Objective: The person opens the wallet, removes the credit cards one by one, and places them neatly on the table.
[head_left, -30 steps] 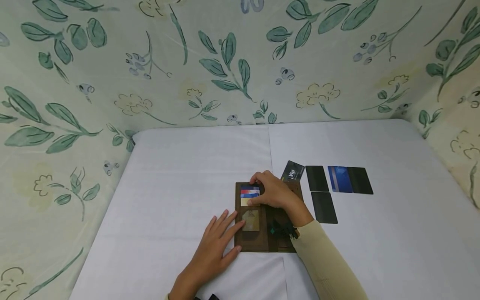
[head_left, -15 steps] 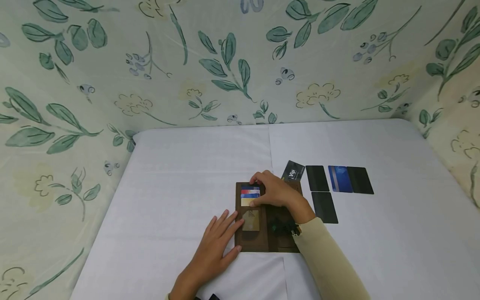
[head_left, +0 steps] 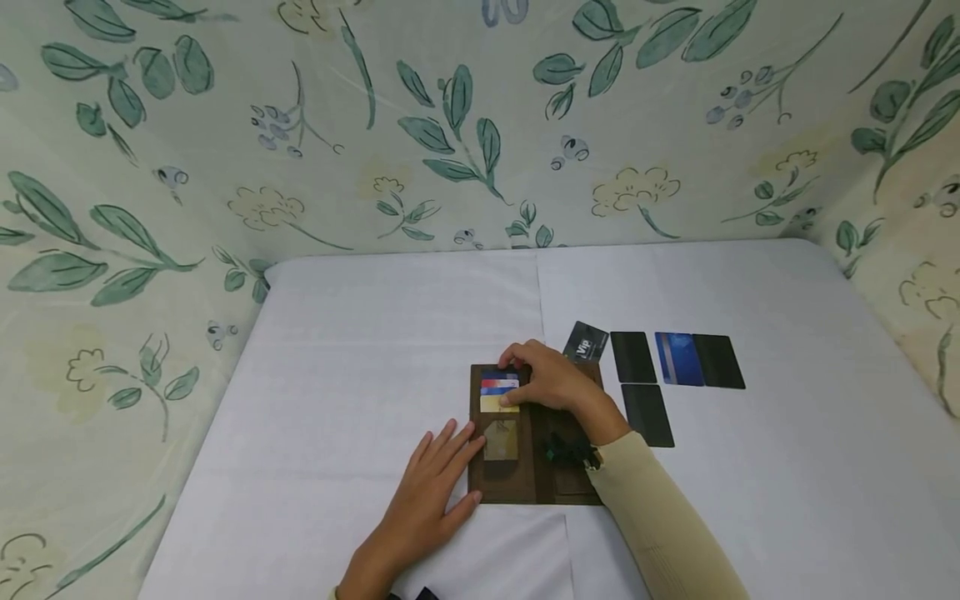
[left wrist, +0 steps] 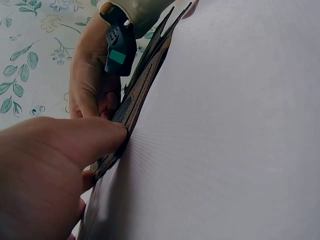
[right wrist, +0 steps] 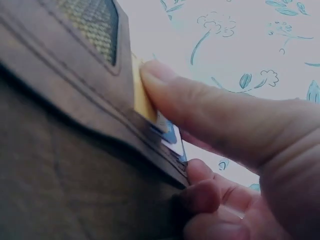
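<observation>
A brown wallet (head_left: 508, 488) lies unfolded on the white table. Its left panel has a mesh window (head_left: 501, 440), and above that several overlapping cards show in slots, the lowest of them a yellow card (head_left: 491, 405). My right hand (head_left: 553, 380) reaches across from the right. In the right wrist view its thumb presses on the yellow card (right wrist: 142, 95) while the fingers bend against the wallet's edge. With fingers extended, my left hand (head_left: 429, 482) rests against the wallet's left edge; the left wrist view shows its thumb touching the wallet (left wrist: 145, 82). My right forearm covers part of the right panel.
A black VIP card (head_left: 586, 342) lies against the wallet's top right corner. Right of it are a black card (head_left: 633, 357), another black card (head_left: 648, 415) below, a blue card (head_left: 681, 358) and a third black card (head_left: 718, 361). Patterned cloth hangs behind the table.
My right thumb has shifted slightly up on the yellow card, and more of that card's width shows. My left hand, the wallet and the loose cards stay in place.
</observation>
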Motion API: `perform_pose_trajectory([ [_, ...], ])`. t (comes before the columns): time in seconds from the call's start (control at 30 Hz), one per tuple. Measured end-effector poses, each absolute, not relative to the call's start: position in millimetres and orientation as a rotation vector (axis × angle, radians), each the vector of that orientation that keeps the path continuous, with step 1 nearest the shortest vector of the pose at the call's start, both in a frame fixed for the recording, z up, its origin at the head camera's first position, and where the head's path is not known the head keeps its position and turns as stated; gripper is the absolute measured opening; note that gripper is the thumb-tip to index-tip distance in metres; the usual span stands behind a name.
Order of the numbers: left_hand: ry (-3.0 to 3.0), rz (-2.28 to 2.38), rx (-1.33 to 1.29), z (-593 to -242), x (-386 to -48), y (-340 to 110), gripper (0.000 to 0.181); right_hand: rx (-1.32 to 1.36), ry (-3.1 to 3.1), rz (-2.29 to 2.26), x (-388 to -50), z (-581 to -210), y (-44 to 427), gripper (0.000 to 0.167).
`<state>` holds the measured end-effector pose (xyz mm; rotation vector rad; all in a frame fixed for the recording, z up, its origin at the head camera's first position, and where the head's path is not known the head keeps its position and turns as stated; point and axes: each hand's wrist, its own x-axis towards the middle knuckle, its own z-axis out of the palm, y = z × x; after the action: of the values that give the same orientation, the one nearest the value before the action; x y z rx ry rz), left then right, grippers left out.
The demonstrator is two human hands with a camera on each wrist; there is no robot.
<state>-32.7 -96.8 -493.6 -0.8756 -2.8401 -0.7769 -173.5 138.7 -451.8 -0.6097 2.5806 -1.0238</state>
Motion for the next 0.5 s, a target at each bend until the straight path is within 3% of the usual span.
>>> perform_pose_trajectory([
  [0.23, -2.835, -0.775, -0.88, -492.4, -32.1, -97.5, 0.063, -0.596, 2.578, -0.993, -173.4, -451.0, 134.7, 0.057],
  [0.5, -2.822, -0.797, -0.883, -493.4, -32.4, -97.6, 0.062, -0.547, 2.594, -0.978, -173.3, -449.3, 133.5, 0.053],
])
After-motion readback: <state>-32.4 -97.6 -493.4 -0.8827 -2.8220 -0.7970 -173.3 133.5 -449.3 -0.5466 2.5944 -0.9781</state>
